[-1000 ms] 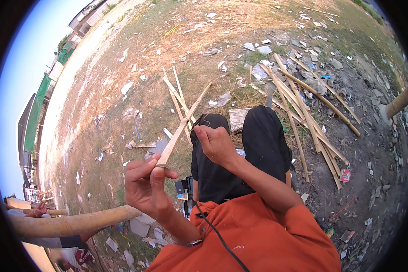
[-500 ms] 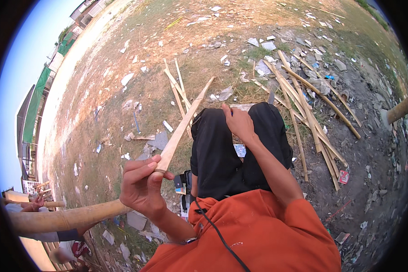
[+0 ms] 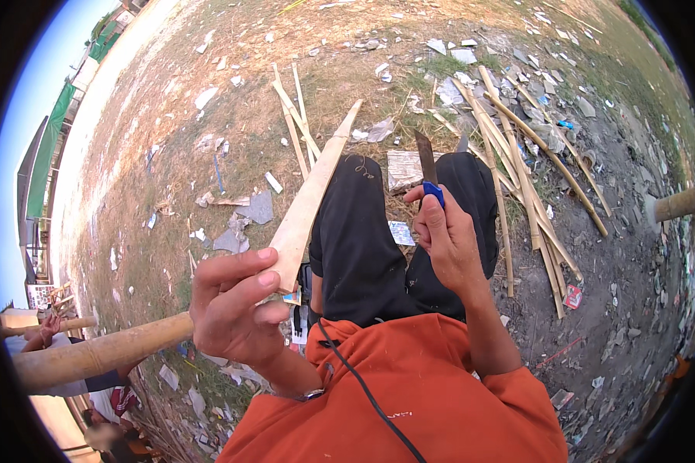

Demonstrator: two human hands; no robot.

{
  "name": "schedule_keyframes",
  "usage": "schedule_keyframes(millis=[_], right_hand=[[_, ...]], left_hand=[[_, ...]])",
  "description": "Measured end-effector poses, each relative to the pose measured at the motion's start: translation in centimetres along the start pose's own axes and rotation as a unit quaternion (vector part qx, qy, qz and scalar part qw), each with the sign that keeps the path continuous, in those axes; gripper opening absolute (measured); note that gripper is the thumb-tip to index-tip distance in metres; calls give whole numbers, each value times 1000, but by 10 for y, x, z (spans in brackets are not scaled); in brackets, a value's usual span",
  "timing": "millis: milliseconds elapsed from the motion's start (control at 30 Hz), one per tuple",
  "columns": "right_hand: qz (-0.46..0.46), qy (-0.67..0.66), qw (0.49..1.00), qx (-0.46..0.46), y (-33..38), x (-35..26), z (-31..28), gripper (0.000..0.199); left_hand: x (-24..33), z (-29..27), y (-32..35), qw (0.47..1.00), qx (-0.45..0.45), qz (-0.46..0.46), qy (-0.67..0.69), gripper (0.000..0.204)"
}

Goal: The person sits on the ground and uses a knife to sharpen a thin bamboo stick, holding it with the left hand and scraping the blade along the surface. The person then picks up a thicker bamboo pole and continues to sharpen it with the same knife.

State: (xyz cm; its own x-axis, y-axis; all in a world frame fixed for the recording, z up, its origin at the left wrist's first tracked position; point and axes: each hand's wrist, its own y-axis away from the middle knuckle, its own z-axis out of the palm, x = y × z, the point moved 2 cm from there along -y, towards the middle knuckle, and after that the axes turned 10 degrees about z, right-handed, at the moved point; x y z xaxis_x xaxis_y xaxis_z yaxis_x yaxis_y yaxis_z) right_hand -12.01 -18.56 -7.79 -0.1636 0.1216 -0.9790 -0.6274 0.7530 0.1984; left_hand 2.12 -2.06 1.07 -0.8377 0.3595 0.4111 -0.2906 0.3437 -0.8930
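- While the left hand (image 3: 243,312) pinches the pale wooden strip (image 3: 316,197) by its lower end, the strip slants up alongside the left knee (image 3: 359,197).
- The right hand (image 3: 449,241) now grips a blue-handled knife (image 3: 429,171), blade upward (only a trace of blue showed half a second ago).
- That leaves both hands occupied, strip and blade apart.

The right hand (image 3: 446,235) now shows a knife blade (image 3: 425,157).

The right hand (image 3: 448,239) covers much of the blue knife handle (image 3: 434,192); the left hand (image 3: 243,305) hides an edge of the wooden strip (image 3: 316,193) and one end of a bamboo pole (image 3: 108,353). The rim crops a co-worker (image 3: 63,387); print on the card (image 3: 401,233) is unreadably small
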Motion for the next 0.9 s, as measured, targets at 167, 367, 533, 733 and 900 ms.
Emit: schedule_keyframes(millis=[167, 367, 533, 733, 900], right_hand=[[-98, 75, 992, -31, 15, -19, 26, 24], [-236, 96, 967, -32, 20, -35, 57, 15], [-235, 190, 952, 43, -1, -16, 69, 11], [-200, 215, 952, 85, -22, 4, 81, 14], [-267, 151, 945, 110, -9, -20, 84, 9]], left_hand=[[-5, -5, 2, 998, 22, 0, -53, 34], [-14, -5, 2, 998, 49, -28, 21, 32], [-23, -9, -3, 1000, -14, 10, -13, 37], [-29, -6, -11, 998, -26, 48, 9, 34], [-31, -5, -12, 998, -25, 50, 33, 32]])
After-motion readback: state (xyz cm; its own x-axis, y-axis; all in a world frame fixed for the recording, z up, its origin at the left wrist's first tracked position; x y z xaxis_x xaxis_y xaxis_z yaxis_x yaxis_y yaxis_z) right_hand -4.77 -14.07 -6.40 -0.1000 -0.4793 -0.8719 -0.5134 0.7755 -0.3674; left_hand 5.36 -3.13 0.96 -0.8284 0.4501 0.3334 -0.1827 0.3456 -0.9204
